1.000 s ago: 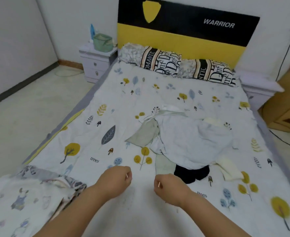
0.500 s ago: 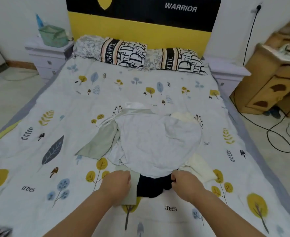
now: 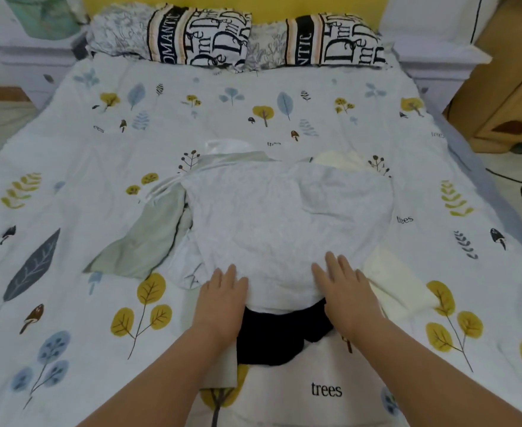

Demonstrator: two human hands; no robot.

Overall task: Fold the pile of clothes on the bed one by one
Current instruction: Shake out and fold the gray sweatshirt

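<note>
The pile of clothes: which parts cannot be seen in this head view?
- Black garment: mostly under the light grey garment.
- Cream garment: partly under the same grey cloth.
- Green bag on the nightstand: cut by the top edge.

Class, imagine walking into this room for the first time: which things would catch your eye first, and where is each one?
First, the two hands, left hand and right hand, lying flat with straight fingers on the near edge of a pale grey garment that tops the clothes pile mid-bed. A black garment pokes out between the wrists. At the head of the bed, two bold black-and-white lettered pillows stand out.
</note>
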